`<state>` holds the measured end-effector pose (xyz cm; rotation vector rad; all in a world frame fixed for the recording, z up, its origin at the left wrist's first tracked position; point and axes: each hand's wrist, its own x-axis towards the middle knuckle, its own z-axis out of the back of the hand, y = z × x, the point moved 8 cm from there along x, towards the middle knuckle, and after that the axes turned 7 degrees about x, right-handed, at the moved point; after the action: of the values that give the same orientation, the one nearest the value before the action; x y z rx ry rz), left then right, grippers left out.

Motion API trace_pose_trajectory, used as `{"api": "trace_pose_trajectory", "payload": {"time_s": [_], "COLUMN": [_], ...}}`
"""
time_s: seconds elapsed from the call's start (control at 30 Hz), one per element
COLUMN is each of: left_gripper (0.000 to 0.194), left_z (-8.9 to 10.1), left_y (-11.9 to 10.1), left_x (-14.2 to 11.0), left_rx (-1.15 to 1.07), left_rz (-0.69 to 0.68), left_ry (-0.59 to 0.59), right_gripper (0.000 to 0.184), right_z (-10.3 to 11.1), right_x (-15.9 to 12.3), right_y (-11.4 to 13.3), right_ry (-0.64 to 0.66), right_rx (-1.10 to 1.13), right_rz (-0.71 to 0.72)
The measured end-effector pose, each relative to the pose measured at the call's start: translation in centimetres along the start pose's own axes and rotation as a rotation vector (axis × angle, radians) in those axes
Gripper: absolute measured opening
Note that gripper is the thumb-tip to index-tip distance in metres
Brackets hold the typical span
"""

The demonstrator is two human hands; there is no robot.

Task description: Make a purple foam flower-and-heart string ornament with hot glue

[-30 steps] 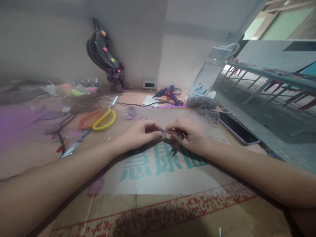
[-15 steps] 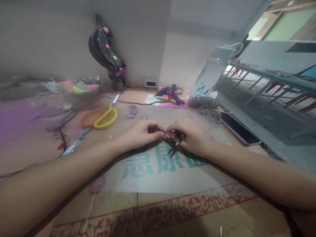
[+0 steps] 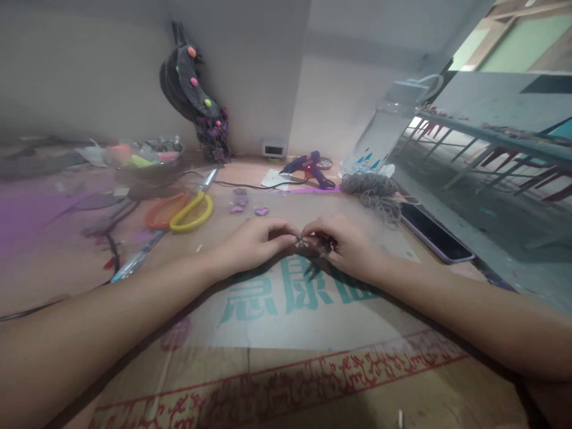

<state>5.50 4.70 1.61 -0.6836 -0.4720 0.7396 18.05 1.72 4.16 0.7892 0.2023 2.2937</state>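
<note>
Over the printed sheet, my left hand (image 3: 257, 244) pinches a small dark grey piece (image 3: 300, 239) between thumb and forefinger. Fingertips of my right hand (image 3: 353, 245) are closed at the other side of that same piece. Its exact kind is too small to make out. Inside the curled fingers of my right hand sits another dark object (image 3: 327, 244), mostly hidden. Just beyond my left hand lie several small purple and grey cut-out pieces (image 3: 261, 211). Under both hands, the white sheet (image 3: 286, 330) carries large green characters.
Orange-and-yellow-handled scissors (image 3: 192, 215) and a pen (image 3: 134, 262) lie left. Behind are a bowl (image 3: 149, 173), a dark crescent ornament (image 3: 190, 89), a small digital display (image 3: 274, 149) and a glue gun (image 3: 310, 170). Grey yarn (image 3: 370, 190), a bottle (image 3: 379, 131) and a phone (image 3: 435, 232) stand right.
My fingertips have shifted slightly around the small piece, which now shows grey where purple showed before. The shiny part in my right hand is less visible. Both arms stay nearly in place.
</note>
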Motion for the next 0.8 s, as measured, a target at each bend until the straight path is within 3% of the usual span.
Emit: {"api": "trace_pose_trajectory", "payload": {"time_s": [0.23, 0.6, 0.8], "left_gripper": [0.024, 0.027, 0.027], "left_z": [0.4, 0.0, 0.1], "left_y": [0.6, 0.9, 1.0], "left_x": [0.2, 0.2, 0.3], "left_rx": [-0.006, -0.087, -0.101], "left_rz": [0.062, 0.08, 0.079], "left_ry": [-0.026, 0.006, 0.008], "right_gripper": [0.016, 0.016, 0.016], "right_z": [0.6, 0.7, 0.5], "right_x": [0.0, -0.5, -0.5], "right_y": [0.3, 1.6, 1.3], "right_ry": [-0.059, -0.074, -0.066], "right_rx": [-0.006, -0.057, -0.059], "right_rz": [0.01, 0.215, 0.208]}}
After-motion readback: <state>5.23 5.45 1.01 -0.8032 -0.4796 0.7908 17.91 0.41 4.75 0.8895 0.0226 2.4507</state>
